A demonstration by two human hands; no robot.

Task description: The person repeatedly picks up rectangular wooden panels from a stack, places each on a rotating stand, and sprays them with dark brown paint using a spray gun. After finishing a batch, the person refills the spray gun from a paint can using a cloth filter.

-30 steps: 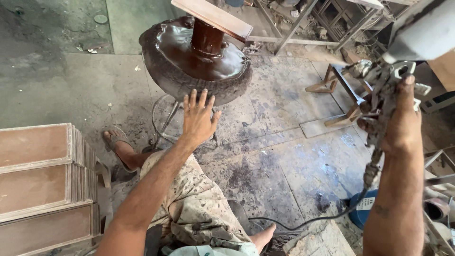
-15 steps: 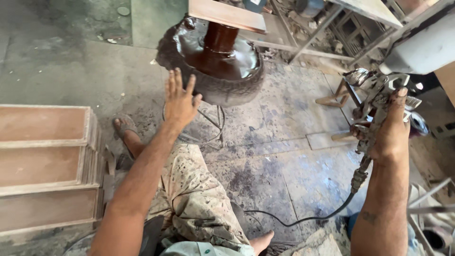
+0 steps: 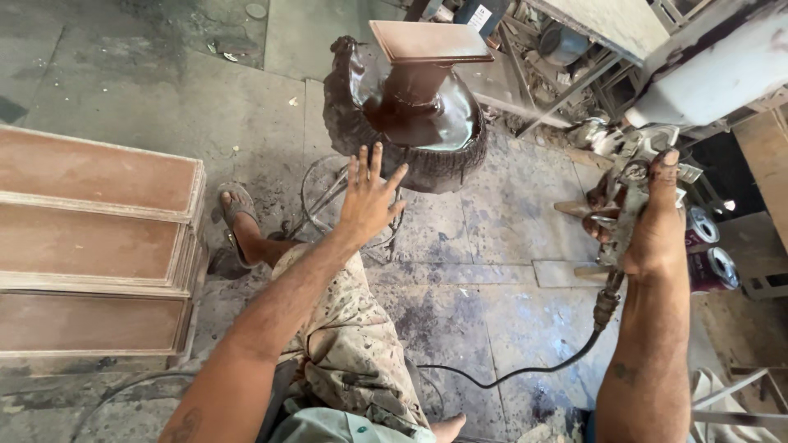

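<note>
Left arm extended forward over the knee; left hand (image 3: pixel 369 197) open, fingers spread, palm down, holding nothing, just short of the paint-caked turntable (image 3: pixel 410 139). A small brown-stained wooden panel (image 3: pixel 428 41) sits on the turntable's central post, above and beyond the fingertips. Right forearm raised upright; right hand (image 3: pixel 652 226) closed around a spray gun (image 3: pixel 628 193), its air hose (image 3: pixel 533 369) trailing down across the floor. Stacked brown panels (image 3: pixel 90 246) lie at far left.
</note>
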